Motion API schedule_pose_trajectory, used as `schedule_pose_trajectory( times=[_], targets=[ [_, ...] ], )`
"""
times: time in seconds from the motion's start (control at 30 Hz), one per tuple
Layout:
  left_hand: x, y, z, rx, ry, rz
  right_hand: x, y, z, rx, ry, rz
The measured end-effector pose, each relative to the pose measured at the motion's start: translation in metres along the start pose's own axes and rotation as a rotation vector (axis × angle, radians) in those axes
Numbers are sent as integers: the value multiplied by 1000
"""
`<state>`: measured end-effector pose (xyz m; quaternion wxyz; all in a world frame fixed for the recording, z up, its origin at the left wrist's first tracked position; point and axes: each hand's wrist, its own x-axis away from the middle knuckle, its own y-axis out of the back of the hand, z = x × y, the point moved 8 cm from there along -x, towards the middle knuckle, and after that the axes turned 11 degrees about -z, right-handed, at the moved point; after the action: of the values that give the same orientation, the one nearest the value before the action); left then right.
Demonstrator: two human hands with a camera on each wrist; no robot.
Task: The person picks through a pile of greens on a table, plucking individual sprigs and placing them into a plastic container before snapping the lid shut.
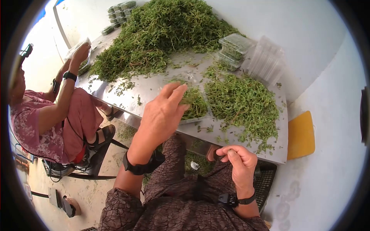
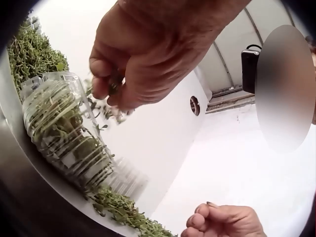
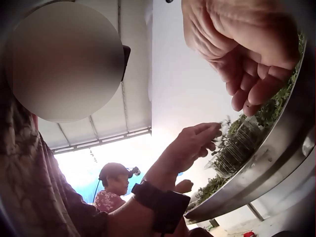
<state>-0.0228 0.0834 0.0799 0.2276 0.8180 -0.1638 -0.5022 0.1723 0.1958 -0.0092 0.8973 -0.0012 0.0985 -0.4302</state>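
Note:
My left hand (image 1: 162, 113) hovers over a clear plastic box (image 2: 74, 128) filled with leafy green stems, at the table's front edge. Between its thumb and fingers it pinches a few green sprigs (image 2: 114, 85), with blurred leaves just below. To the right, my right hand (image 1: 243, 161) is above my lap by the table edge, fingers curled and thumb tip meeting the index finger. A small dark speck shows at its thumb tip in the left wrist view; no larger thing is seen in its grasp. Beside the box spreads a smaller pile of greens (image 1: 243, 106).
A large heap of greens (image 1: 169, 27) covers the back of the metal table (image 1: 127, 98). Filled boxes (image 1: 233, 48) and nested clear trays (image 1: 266, 61) stand at the right. Another person (image 1: 54, 123) sits at the left holding a box. A yellow panel (image 1: 301, 135) hangs beside the table.

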Motion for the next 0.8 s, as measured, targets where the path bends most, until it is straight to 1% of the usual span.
schedule_pose_trajectory(
  times=[0.03, 0.07, 0.13, 0.17, 0.23, 0.3, 0.37, 0.4, 0.43, 0.47, 0.5, 0.57, 0.6, 0.67, 0.7, 0.77, 0.8],
  targets=[
    [1, -5, 3, 8, 21, 46, 0, 1, -1, 7, -2, -6],
    [2, -5, 3, 7, 23, 50, -1, 2, -1, 13, -5, -12],
    [8, -6, 7, 72, 85, 128, -1, 2, -3, 19, -15, -17],
    [9, -4, 8, 71, 90, 129, -2, 3, -3, 25, -17, -23],
    [9, 9, 4, 58, -5, 38, -3, 3, -2, 38, -24, -30],
    [13, 18, 8, 32, 9, 46, -5, 3, -1, 51, -30, -35],
    [18, 24, 15, 6, 23, 53, -8, 3, 5, 132, 45, -37],
    [21, 27, 16, 3, -13, 34, -9, 2, 6, 134, 41, -31],
    [25, 31, 17, 0, -48, 15, -11, -1, 12, 169, 113, -23],
    [29, 32, 20, -2, -40, 14, -12, -3, 19, 203, 184, -14],
    [33, 34, 24, -9, -19, 7, -14, -5, 20, 206, 181, -6],
    [41, 35, 33, -16, 10, -3, -15, -9, 34, 349, 338, -34],
    [44, 35, 39, 1, 21, -15, -16, -12, 36, 354, 337, -27],
    [48, 37, 42, 22, 34, -30, -17, -22, 45, 418, 419, -13],
    [49, 39, 39, 26, 13, -31, -19, -26, 44, 424, 419, -12],
    [54, 37, 39, 40, -8, -31, -20, -32, 46, 524, 491, -26],
    [57, 35, 44, 52, 29, -42, -22, -31, 45, 532, 493, -28]
  ],
)
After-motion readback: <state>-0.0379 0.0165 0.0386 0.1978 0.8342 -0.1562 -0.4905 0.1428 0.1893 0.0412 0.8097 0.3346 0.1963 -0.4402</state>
